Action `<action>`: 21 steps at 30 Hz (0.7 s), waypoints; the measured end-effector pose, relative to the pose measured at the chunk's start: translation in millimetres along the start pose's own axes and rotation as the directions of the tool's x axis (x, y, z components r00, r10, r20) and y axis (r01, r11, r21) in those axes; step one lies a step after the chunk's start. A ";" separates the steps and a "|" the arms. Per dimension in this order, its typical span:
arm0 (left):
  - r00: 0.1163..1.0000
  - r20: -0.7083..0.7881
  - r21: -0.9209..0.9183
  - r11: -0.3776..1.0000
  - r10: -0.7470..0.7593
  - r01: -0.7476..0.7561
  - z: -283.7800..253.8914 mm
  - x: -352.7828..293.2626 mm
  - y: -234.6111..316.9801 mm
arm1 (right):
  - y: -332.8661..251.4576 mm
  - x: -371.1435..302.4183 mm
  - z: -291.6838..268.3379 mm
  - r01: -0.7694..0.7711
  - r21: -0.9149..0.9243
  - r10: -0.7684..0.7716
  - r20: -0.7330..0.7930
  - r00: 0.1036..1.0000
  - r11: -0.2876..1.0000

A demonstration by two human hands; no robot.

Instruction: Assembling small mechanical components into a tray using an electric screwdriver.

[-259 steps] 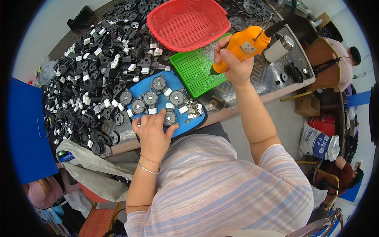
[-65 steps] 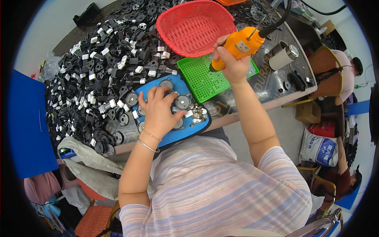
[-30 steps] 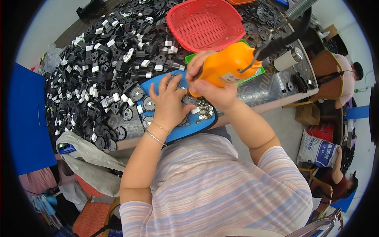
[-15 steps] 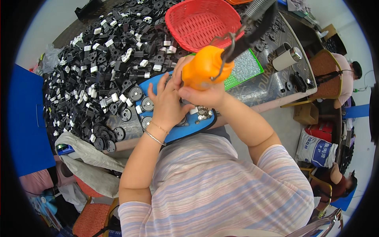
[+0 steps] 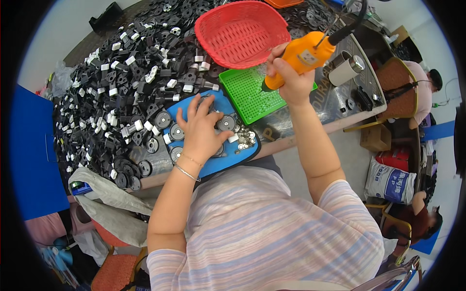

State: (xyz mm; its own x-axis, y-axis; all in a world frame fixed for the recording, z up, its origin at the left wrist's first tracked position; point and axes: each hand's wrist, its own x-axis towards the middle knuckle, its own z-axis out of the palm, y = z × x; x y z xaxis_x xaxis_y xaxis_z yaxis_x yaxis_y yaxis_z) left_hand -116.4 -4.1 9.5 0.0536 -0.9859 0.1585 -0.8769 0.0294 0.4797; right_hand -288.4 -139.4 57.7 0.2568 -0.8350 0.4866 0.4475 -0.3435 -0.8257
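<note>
An orange electric screwdriver [image 5: 303, 57] is gripped in my right hand [image 5: 295, 80]. Its dark tip points down and left over a green perforated tray [image 5: 250, 92], where small shiny screws partly show beneath my hand. On the blue mat [image 5: 221, 165], my left hand [image 5: 200, 131] lies palm down with fingers spread, the fingertips touching a black round wheel. More black wheels with metal centres surround it, such as a wheel [image 5: 226, 122] beside the thumb. A cluster of small metal parts [image 5: 246, 138] rests at the mat's right side.
A big heap of black and white plastic parts [image 5: 114, 92] covers the table's left. Behind the tray stands a red basket [image 5: 242, 34]. A pale tumbler [image 5: 345, 72] is at the right. Grey cloth [image 5: 104, 199] hangs by the table's left edge. Other people sit at the far right.
My right hand has carried the screwdriver from above the blue mat rightward to the green tray. My left hand stays over the mat, its fingers now more plainly spread on the wheels.
</note>
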 end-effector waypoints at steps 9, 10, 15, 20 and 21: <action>1.000 0.000 0.012 1.000 -0.006 0.006 0.4 -1.9 -0.2 | 14.1 -1.3 -3.9 0.022 0.017 -0.022 -0.033 0.999 1.000; 1.000 0.000 0.011 1.000 -0.003 0.003 0.4 -1.8 -0.1 | 14.7 -1.4 -4.8 0.015 0.023 -0.014 -0.028 1.000 1.000; 1.000 0.006 0.006 1.000 -0.002 0.002 0.7 -0.8 -0.2 | 13.7 -0.8 -5.1 0.024 0.026 -0.024 -0.030 0.999 0.999; 1.000 -0.001 0.006 1.000 0.011 -0.011 0.8 -1.6 -1.7 | 15.9 -0.2 -8.0 0.019 0.055 -0.019 -0.008 1.000 0.998; 1.000 -0.002 0.004 1.000 0.011 -0.011 0.7 -2.0 -1.7 | 16.7 0.4 -8.3 0.013 0.056 -0.013 0.001 1.000 0.998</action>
State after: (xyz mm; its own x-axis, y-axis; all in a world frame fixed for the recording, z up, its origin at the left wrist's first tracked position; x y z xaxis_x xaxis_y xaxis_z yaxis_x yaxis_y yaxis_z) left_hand -115.3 -2.3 7.7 0.0447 -0.9851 0.1661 -0.8793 0.0401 0.4747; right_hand -287.9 -149.1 41.7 0.2515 -0.8300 0.4979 0.4979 -0.3302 -0.8019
